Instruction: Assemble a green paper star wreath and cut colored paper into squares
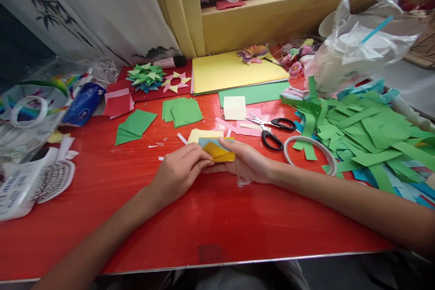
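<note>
Between my two hands is a folded piece of paper, yellow-orange with a light blue part along its top. My left hand pinches its left corner between thumb and fingers. From the right, my right hand grips it with the thumb on top and the fingers beneath. Just behind the hands lie pale yellow paper squares, partly covered by the folded paper. Black-handled scissors rest partly open beyond my right hand, near a roll of tape.
Green paper squares lie behind my hands. A heap of green and blue paper strips covers the right side. Yellow sheets and a green paper star sit at the back. A hairbrush is at left, a plastic bag at right.
</note>
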The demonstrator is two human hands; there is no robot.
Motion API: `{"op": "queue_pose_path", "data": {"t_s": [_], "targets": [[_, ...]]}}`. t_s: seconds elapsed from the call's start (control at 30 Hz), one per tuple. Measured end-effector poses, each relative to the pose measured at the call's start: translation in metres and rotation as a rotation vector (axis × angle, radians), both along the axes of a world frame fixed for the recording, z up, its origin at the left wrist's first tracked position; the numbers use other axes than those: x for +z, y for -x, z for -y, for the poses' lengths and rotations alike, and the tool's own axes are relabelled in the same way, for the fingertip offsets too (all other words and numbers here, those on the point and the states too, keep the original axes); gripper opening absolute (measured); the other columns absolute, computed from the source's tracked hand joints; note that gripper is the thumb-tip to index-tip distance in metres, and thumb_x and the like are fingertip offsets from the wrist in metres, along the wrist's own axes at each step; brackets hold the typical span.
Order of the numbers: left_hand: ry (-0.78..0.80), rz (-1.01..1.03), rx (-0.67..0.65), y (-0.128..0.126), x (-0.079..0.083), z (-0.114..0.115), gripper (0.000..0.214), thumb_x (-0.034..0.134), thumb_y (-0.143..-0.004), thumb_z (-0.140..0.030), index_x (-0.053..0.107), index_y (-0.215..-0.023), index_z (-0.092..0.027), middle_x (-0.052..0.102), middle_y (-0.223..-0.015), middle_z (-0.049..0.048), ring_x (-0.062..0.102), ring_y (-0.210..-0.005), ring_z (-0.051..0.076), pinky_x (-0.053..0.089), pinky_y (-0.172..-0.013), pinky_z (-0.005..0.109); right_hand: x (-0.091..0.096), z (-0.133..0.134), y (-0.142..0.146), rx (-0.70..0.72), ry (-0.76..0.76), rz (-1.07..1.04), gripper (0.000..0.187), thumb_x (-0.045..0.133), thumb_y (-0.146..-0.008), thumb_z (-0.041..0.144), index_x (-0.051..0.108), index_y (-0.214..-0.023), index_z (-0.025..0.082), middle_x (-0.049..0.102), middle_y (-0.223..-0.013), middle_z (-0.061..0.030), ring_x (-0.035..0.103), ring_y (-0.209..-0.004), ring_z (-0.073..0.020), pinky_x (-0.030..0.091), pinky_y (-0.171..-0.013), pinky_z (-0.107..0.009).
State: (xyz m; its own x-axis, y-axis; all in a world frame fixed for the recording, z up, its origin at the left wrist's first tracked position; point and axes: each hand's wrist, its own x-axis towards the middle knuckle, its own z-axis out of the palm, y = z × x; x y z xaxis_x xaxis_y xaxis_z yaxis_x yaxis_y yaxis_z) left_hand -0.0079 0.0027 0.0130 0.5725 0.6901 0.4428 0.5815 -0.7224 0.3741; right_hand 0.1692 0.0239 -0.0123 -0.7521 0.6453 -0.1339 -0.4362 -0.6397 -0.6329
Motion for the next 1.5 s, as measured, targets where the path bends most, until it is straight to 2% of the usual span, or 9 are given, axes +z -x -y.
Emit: {"op": "queue_pose_path", "data": {"t_s": [0.13, 0.3, 0.37, 0.63, 1.03, 1.23, 1.37, 1.43, 1.5], "targets": [[0.092, 0.040, 0.022, 0.0001, 0.0047, 0.0004, 0.016, 0.046, -0.087, -0.018, 0.058, -0.078, -0.016, 0.062, -0.073, 0.0009, 0.058, -0.067, 0.009, 0.045, -0.062, 0.018, -0.0004, -0.0006, 0.0008, -0.001, 0.033, 0.031, 0.037, 0.025, -0.096, 0.027, 0.055, -0.109, 0.011, 0.064, -0.100, -0.0089, 0.060, -0.092, -0.0158, 0.044, -0.091, -0.034], [0.126, 0.035, 0.086, 0.0012, 0.0020, 0.0026, 0.022, 0.044, -0.088, -0.014, 0.053, -0.106, -0.022, 0.065, -0.096, -0.0010, 0.062, -0.081, 0.008, 0.047, -0.070, 0.016, -0.0023, -0.0017, 0.0009, -0.021, 0.068, -0.027, 0.035, 0.026, -0.096, 0.026, 0.053, -0.114, 0.013, 0.061, -0.107, -0.0085, 0.060, -0.092, -0.0142, 0.043, -0.093, -0.031], [0.128, 0.031, 0.113, 0.0009, 0.0001, 0.0034, 0.025, 0.047, -0.087, -0.015, 0.051, -0.110, -0.024, 0.065, -0.100, -0.0023, 0.062, -0.081, 0.008, 0.048, -0.071, 0.016, -0.0028, -0.0018, 0.0006, -0.017, 0.070, -0.028, 0.035, 0.026, -0.096, 0.026, 0.052, -0.116, 0.013, 0.061, -0.107, -0.0087, 0.059, -0.092, -0.0144, 0.043, -0.093, -0.032], [0.082, 0.026, 0.181, -0.0004, -0.0020, 0.0048, 0.024, 0.052, -0.085, -0.021, 0.049, -0.109, -0.025, 0.065, -0.095, -0.0028, 0.064, -0.078, 0.009, 0.051, -0.069, 0.019, -0.0027, -0.0013, -0.0002, -0.010, 0.097, -0.019, 0.035, 0.029, -0.095, 0.029, 0.050, -0.119, 0.014, 0.060, -0.108, -0.0089, 0.059, -0.092, -0.0136, 0.042, -0.093, -0.030], [0.072, 0.069, 0.205, -0.0013, -0.0043, 0.0065, 0.028, 0.056, -0.082, -0.019, 0.047, -0.108, -0.024, 0.065, -0.089, -0.0033, 0.065, -0.079, 0.010, 0.051, -0.065, 0.017, 0.0010, -0.0007, 0.0001, -0.014, 0.103, 0.008, 0.035, 0.031, -0.094, 0.029, 0.051, -0.119, 0.015, 0.063, -0.098, -0.0078, 0.058, -0.093, -0.0159, 0.044, -0.090, -0.032], [-0.013, 0.060, 0.156, -0.0005, -0.0033, 0.0057, 0.024, 0.056, -0.082, -0.016, 0.049, -0.105, -0.022, 0.066, -0.086, -0.0033, 0.065, -0.076, 0.008, 0.050, -0.066, 0.015, 0.0032, -0.0011, 0.0000, -0.010, 0.121, 0.054, 0.037, 0.027, -0.095, 0.030, 0.053, -0.116, 0.013, 0.063, -0.100, -0.0093, 0.060, -0.089, -0.0160, 0.045, -0.086, -0.031], [-0.100, 0.033, 0.019, -0.0005, -0.0021, 0.0055, 0.011, 0.053, -0.083, -0.012, 0.056, -0.092, -0.018, 0.066, -0.081, 0.0001, 0.063, -0.075, 0.009, 0.048, -0.067, 0.017, 0.0020, -0.0017, -0.0005, 0.005, 0.099, 0.042, 0.037, 0.027, -0.095, 0.031, 0.053, -0.115, 0.013, 0.064, -0.097, -0.0089, 0.061, -0.084, -0.0157, 0.047, -0.082, -0.029], [-0.086, 0.037, -0.057, -0.0006, 0.0000, 0.0053, 0.008, 0.051, -0.084, -0.013, 0.058, -0.084, -0.017, 0.066, -0.080, 0.0016, 0.062, -0.078, 0.011, 0.048, -0.070, 0.021, 0.0015, -0.0008, -0.0005, 0.000, 0.092, 0.072, 0.036, 0.029, -0.095, 0.030, 0.054, -0.114, 0.012, 0.065, -0.094, -0.0090, 0.061, -0.078, -0.0148, 0.048, -0.075, -0.026], [-0.041, 0.052, -0.027, -0.0001, 0.0028, 0.0038, 0.014, 0.048, -0.086, -0.017, 0.059, -0.078, -0.017, 0.066, -0.086, 0.0030, 0.060, -0.085, 0.013, 0.047, -0.078, 0.025, 0.0018, 0.0011, -0.0002, -0.021, 0.078, 0.116, 0.033, 0.033, -0.094, 0.029, 0.054, -0.114, 0.012, 0.065, -0.091, -0.0091, 0.061, -0.074, -0.0144, 0.049, -0.070, -0.025]]}}
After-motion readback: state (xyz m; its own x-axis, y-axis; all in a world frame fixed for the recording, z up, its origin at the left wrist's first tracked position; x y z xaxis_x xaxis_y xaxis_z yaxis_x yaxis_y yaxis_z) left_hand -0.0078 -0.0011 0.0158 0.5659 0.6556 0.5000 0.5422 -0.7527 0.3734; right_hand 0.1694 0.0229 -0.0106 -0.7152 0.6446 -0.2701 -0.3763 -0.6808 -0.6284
